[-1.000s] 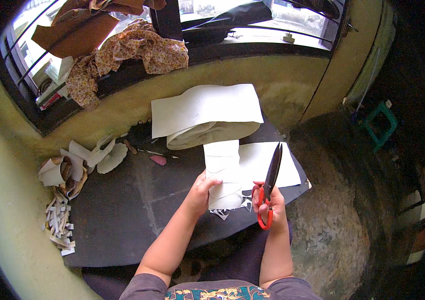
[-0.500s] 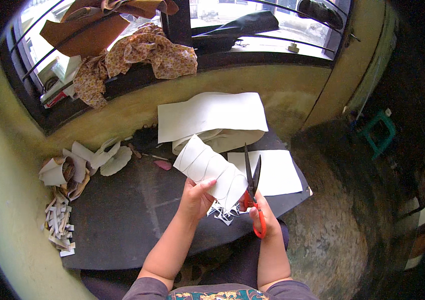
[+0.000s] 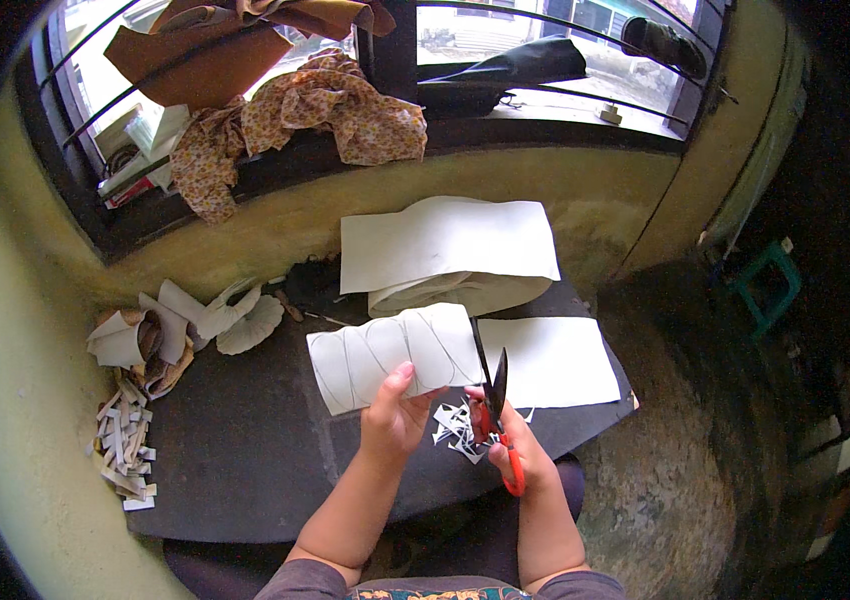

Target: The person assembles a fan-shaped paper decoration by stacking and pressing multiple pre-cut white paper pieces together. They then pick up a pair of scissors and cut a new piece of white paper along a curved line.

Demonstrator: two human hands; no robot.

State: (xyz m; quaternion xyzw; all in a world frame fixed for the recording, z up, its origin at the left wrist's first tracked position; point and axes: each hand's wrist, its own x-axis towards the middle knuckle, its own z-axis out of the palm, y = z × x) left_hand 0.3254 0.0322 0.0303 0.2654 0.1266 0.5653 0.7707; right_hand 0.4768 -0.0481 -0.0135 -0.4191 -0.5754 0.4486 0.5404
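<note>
White paper dominates the scene: the left hand [image 3: 392,420] pinches the lower edge of a curved sheet [image 3: 395,358] marked with wavy pencil lines, thumb on top and fingers [image 3: 403,378] closed on it, holding the sheet raised a little above the front half of the dark tabletop [image 3: 235,460]. At the sheet's right end the right hand [image 3: 520,455] grips red-handled scissors [image 3: 493,405] — fingers through the loops, black blades parted and pointing away from the person, touching the sheet's right edge. Just under the scissors lies a small heap of white paper snippets [image 3: 457,428] near the tabletop's front edge. A flat white sheet [image 3: 555,362] rests on the right side of the tabletop, reaching toward its right edge, just beside the held sheet. At the far edge sits a large roll of pale sheet material [image 3: 450,255], its loose end draped over the top. By the far left corner lie curled offcuts [image 3: 190,320], and along the left edge a pile of narrow paper strips [image 3: 125,445]. Beyond the tabletop runs a yellow wall [image 3: 275,225] with a barred window; on its sill a patterned cloth [image 3: 315,110] and a brown cloth [image 3: 215,55] are bunched — and a dark folded item lies farther right. A green stool [image 3: 767,285] stands well apart on the floor.
</note>
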